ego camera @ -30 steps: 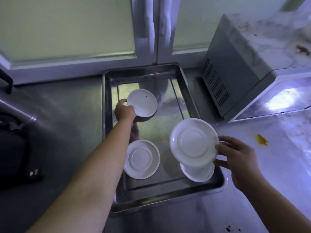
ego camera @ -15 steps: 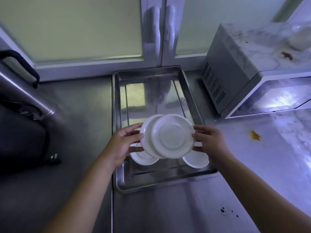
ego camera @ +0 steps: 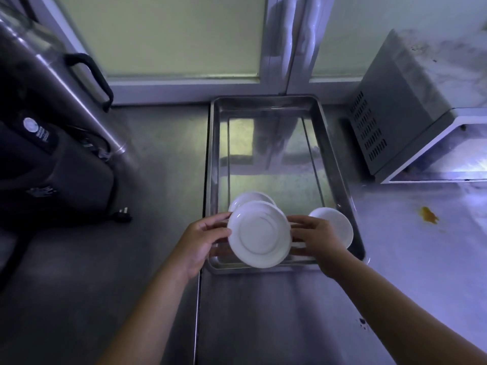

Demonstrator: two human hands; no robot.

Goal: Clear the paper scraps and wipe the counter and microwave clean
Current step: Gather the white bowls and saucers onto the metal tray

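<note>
I hold a stack of upturned white plates over the near end of a steel tray. My left hand grips the stack's left rim and my right hand grips its right rim. Another white plate lies in the tray just behind the stack, and a third lies to the right, partly behind my right hand. The microwave stands at the right, its marbled top smeared with dark stains. An orange stain and dark specks mark the counter.
A large steel urn with a black handle and a black appliance with a loose plug stand at the left. A window with frosted panes runs along the back. The steel counter stretches between them.
A second ago each hand held a separate plate over the tray. They came together into one stack, which both hands now hold lower and nearer the tray's front edge.
</note>
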